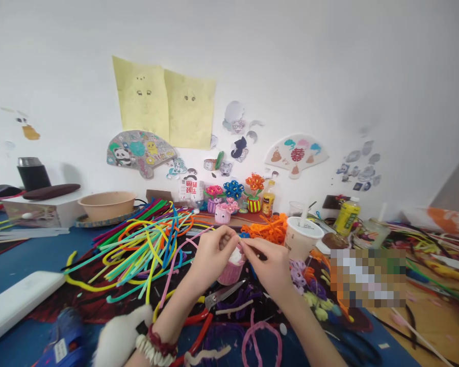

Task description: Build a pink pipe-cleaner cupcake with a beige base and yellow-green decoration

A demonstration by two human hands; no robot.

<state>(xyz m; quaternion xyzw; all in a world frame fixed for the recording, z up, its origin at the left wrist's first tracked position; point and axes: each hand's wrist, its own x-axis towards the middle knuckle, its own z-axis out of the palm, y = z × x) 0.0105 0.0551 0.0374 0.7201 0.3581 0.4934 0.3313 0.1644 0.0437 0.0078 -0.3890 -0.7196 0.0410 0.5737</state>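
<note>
My left hand (213, 256) and my right hand (268, 262) meet at the fingertips in the middle of the head view. Each has thumb and forefinger pinched together. Whatever lies between the fingertips is too small to make out. Just beneath them stands a pink cup-shaped pot (229, 275) with something white in its top, partly covered by my hands. A pink pipe cleaner (172, 267) curves down to the left of my left hand. Scissors with red handles (225, 294) lie in front of the pot, their blades pointing right.
A heap of colourful pipe cleaners (137, 250) spreads to the left, beside a beige bowl (107, 206). A lidded drink cup (303, 237) stands near my right hand. Behind are orange pipe-cleaner pieces (268, 229) and small potted pipe-cleaner flowers (254, 196) against the wall.
</note>
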